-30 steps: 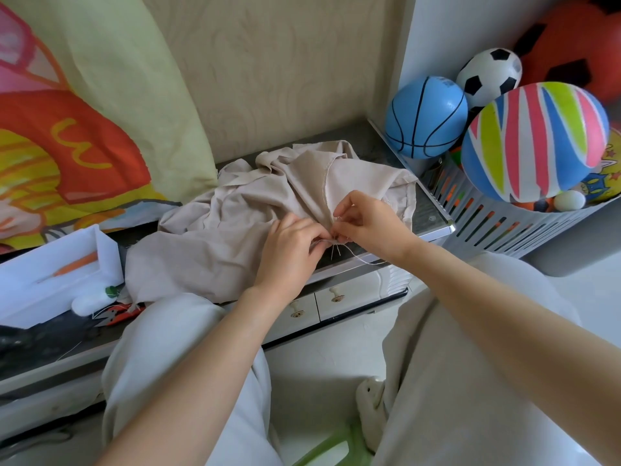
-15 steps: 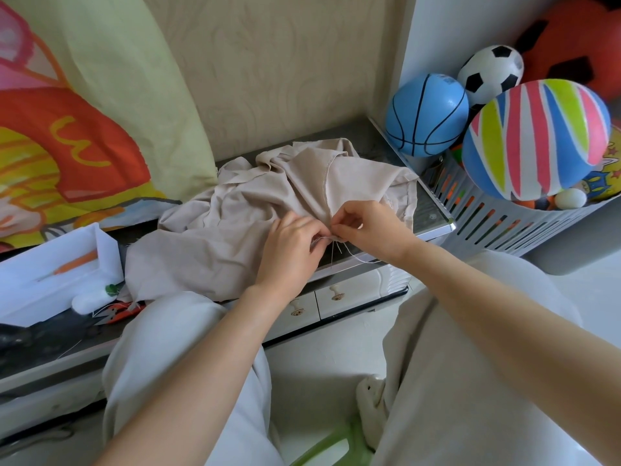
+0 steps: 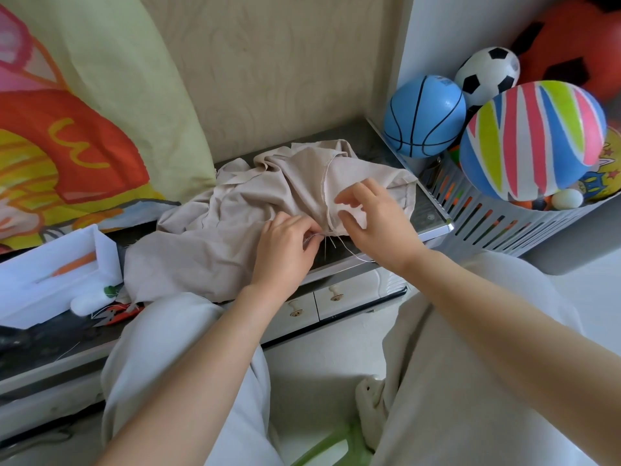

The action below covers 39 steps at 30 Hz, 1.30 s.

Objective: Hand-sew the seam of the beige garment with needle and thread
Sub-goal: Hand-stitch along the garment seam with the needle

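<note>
- My right hand (image 3: 373, 223) had lifted off the seam (image 3: 325, 227), fingers spread, empty.
- My left hand (image 3: 285, 250) pinched the garment (image 3: 218, 237) near the counter (image 3: 433, 218) front edge; I'd keep the thread (image 3: 353, 253) taut.

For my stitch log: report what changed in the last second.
The right hand let go of the seam; its fingers lifted and spread above the beige garment. The left hand still pinches the beige garment at the seam's near end. The garment has not shifted.
</note>
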{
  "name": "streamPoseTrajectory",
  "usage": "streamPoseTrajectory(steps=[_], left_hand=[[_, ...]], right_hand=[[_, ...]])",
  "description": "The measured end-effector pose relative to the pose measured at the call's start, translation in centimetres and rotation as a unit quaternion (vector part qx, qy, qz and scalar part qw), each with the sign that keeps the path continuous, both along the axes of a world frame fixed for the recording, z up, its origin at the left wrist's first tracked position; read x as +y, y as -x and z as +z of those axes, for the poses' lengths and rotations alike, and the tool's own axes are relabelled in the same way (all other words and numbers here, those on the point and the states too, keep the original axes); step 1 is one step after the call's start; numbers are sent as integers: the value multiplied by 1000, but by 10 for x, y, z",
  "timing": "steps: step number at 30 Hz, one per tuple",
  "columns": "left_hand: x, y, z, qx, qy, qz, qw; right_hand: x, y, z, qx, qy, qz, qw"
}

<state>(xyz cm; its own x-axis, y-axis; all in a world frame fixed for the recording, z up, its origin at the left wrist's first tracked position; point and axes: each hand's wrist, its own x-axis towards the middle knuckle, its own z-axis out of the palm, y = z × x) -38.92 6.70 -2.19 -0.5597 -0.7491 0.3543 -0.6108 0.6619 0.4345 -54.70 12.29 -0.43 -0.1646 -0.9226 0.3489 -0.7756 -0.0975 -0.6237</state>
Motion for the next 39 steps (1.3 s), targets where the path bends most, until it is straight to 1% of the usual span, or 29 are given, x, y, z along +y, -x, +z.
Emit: streamPoseTrajectory(steps=[1,2,3,4,6,8,10,14,17,21,26,31,34,39], left_hand=[[0,0,0,2,-3,4,1000],[-1,0,1,4,-4,7,1000],[-1,0,0,6,-5,10,1000],[-1,0,1,8,-5,12,1000],[1,1,2,14,-7,12,1000],[2,1,3,19,-12,10,1000],[3,1,4,18,-19,6,1000],[6,2,7,20,-42,-5,999],[6,2,9,26,-47,-9,998],[6,2,11,24,-48,-18,998],[4,-1,14,37,-58,5,998],[3,-4,15,34,-58,7,998],[3,-6,13,28,-52,15,998],[5,-6,9,25,-52,20,998]], right_hand=[[2,-1,2,5,18,-7,1000],[5,-2,4,10,11,-11,1000],[7,-3,4,12,-23,-12,1000],[9,-5,3,19,-77,-9,997],[11,-8,-3,30,-179,2,983],[10,-10,-8,-4,-229,13,973],[7,-10,-9,-70,-237,16,969],[1,-13,-10,-210,-211,17,955],[1,-15,-12,-233,-202,14,951],[7,-16,-14,-210,-199,9,957],[23,-21,-17,-120,-199,20,972],[41,-21,-21,-67,-172,10,983],[51,-20,-20,-43,-168,5,985],[70,-20,-23,-1,-194,-8,981]])
